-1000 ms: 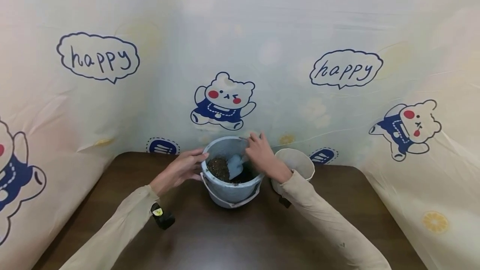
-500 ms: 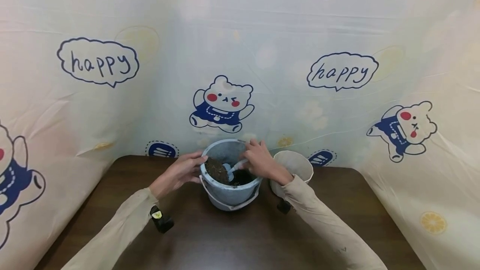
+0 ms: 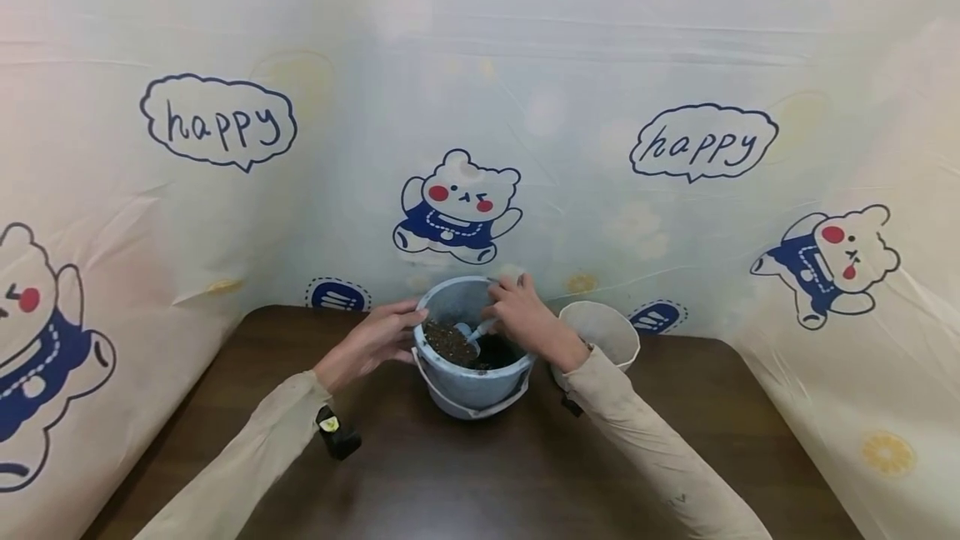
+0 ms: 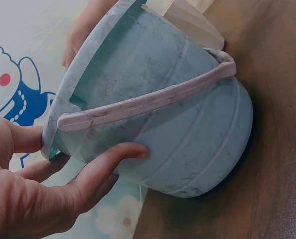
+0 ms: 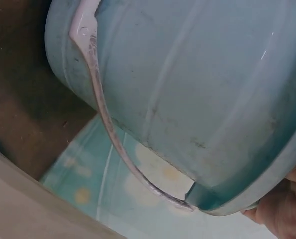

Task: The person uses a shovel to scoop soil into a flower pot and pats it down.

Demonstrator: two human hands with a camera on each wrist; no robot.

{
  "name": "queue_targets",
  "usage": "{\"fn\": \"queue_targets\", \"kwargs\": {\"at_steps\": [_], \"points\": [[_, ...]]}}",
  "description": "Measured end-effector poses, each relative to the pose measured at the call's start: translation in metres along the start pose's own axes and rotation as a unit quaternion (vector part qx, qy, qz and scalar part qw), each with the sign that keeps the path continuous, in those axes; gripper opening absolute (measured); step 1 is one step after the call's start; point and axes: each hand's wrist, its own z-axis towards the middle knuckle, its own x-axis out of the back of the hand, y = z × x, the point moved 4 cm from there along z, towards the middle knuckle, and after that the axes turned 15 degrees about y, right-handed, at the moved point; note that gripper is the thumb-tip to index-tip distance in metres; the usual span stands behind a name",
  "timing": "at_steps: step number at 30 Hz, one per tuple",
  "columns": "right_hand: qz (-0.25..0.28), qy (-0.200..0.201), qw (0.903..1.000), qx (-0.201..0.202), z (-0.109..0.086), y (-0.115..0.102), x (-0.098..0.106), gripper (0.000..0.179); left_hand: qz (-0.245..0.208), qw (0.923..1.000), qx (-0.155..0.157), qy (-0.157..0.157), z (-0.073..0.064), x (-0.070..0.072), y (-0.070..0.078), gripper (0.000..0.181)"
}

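Note:
A light blue bucket (image 3: 472,390) with a pale handle (image 4: 148,102) stands on the table. Dark soil (image 3: 448,342) is heaped against the left side of its inside. My left hand (image 3: 371,336) grips the bucket's left edge, thumb at the rim (image 4: 63,92) and other fingers against the outer wall. Inside the bucket's mouth, my right hand (image 3: 528,322) holds a small blue trowel (image 3: 472,338) by its handle. The trowel's blade touches the soil and is partly sunk in it. In the right wrist view the bucket wall hides most of this hand and the trowel.
Just right of the bucket, partly behind my right wrist, stands a white pot (image 3: 600,332). The dark wooden table (image 3: 465,482) reaches back to a printed cloth backdrop (image 3: 570,107) close behind the bucket.
The trowel's blade, earlier showing its broad face, has turned and moved against the soil heap. My left hand keeps its grip on the bucket. The head view has shifted slightly.

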Motion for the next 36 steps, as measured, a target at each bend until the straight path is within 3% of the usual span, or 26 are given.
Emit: {"fn": "queue_targets", "kwargs": {"at_steps": [7,18,28,36], "points": [[0.067,0.003,0.9976,-0.017,-0.005,0.008,-0.001,0.019,-0.005,1.0000,-0.002,-0.003,0.000,-0.001,-0.001,0.056],[0.161,-0.016,0.9830,-0.087,-0.018,0.027,0.009,0.023,-0.011,0.9999,0.005,-0.006,0.001,-0.003,0.000,0.058],[0.149,0.014,0.9829,-0.108,-0.025,0.035,0.020,0.023,-0.011,0.9998,0.012,-0.007,0.001,-0.003,0.000,0.058],[0.084,0.107,0.9857,-0.099,-0.037,0.041,0.027,0.021,-0.008,0.9998,0.011,-0.014,0.001,-0.002,0.000,0.057]]}}
